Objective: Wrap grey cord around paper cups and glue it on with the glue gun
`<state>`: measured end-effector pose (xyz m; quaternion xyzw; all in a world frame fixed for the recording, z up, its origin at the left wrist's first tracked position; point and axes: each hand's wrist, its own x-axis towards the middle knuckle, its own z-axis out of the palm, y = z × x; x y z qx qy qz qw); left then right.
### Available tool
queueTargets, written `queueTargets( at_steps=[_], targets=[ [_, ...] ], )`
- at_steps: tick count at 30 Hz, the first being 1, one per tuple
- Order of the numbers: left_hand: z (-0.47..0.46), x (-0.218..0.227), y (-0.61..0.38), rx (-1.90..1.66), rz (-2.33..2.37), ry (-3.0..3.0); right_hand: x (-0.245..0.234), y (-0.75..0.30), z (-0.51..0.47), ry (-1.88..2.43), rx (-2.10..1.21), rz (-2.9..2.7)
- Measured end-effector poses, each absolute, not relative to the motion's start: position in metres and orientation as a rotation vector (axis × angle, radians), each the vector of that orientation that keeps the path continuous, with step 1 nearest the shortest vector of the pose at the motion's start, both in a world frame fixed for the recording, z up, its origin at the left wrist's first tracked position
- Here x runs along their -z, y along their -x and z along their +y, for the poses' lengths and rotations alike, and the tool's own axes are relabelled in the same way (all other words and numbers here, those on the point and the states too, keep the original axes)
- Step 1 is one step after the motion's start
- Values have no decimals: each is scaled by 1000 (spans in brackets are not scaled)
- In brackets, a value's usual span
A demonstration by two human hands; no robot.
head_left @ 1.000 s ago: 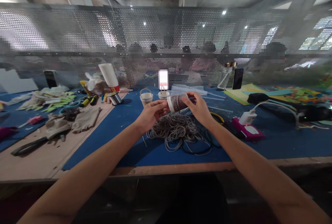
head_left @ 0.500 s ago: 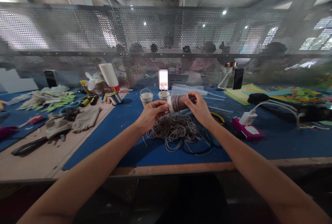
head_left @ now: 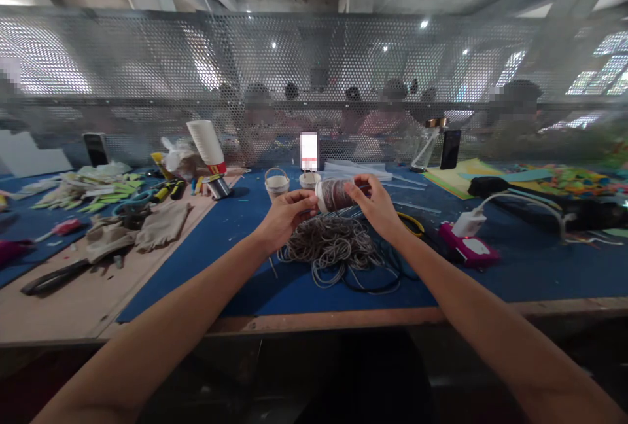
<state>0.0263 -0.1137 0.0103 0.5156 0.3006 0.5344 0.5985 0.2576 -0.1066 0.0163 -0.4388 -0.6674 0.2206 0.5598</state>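
Beige gloves (head_left: 161,224) lie well to the left of your left hand (head_left: 284,218). That hand pinches the white rim end of the cup (head_left: 335,194), and your right hand (head_left: 377,211) is closed round its other end. The cup lies sideways in the air between them, just above the cord heap (head_left: 333,247). Cord looks wound about its body, so you seem to be mid-wrap. A further turn would call for a taut strand and a steady hold. A charger (head_left: 464,222) sits well to the right of your right hand.
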Motion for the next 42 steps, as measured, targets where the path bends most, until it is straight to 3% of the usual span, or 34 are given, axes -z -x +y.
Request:
queueTargets(
  at_steps=[42],
  targets=[
    [-114, -17, -27, -1332, 742, -1088, -14, -255, -113, 875, -490, -1700]
  ],
)
